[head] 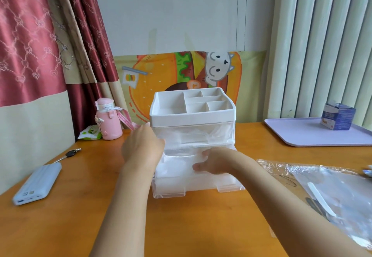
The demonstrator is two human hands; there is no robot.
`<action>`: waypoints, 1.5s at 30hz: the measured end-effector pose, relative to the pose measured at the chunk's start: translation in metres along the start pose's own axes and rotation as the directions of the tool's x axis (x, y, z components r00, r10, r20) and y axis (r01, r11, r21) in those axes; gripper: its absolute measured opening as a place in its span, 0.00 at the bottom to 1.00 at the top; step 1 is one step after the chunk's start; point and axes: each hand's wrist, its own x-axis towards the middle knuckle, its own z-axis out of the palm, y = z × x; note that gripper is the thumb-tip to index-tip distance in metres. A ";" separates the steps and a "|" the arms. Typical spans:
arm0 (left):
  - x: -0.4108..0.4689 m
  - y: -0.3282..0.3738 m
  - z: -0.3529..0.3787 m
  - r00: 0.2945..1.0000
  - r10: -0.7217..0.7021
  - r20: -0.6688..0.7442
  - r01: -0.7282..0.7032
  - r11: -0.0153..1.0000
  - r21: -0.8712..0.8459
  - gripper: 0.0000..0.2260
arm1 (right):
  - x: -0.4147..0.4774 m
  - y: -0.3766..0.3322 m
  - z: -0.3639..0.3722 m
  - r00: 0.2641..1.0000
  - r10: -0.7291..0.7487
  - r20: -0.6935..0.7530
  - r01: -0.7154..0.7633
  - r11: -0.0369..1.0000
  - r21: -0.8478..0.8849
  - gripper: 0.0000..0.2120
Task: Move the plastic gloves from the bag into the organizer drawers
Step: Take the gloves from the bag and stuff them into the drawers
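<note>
gloves point(175, 168) in lower drawer point(201, 187) | right hand point(211, 162) pressing on top

No word, brand or number can be read. Beyond the left hand point(143, 146), the pink bottle point(108, 121) bears a white label near its cap and its strap point(126, 118) carries lettering, both too blurred to make out. The green packet point(89, 133) beside it shows only smeared print. Far out past the right hand point(211, 161), the blue box point(337, 116) has illegible printing.
</note>
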 end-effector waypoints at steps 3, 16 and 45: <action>-0.003 0.011 -0.005 0.977 0.155 -0.148 -0.173 0.978 -0.120 0.05 | 0.008 -0.004 0.002 1.000 0.013 -0.015 -0.013 1.000 -0.009 0.28; -0.010 0.024 0.044 0.768 0.126 0.628 -0.190 0.981 0.036 0.12 | 0.024 -0.001 0.007 0.997 -0.040 0.069 0.049 0.991 -0.125 0.34; -0.048 0.064 0.001 0.877 0.402 0.264 -0.334 0.904 -0.268 0.16 | -0.067 0.086 -0.064 0.907 -0.247 -0.342 0.304 0.945 0.123 0.09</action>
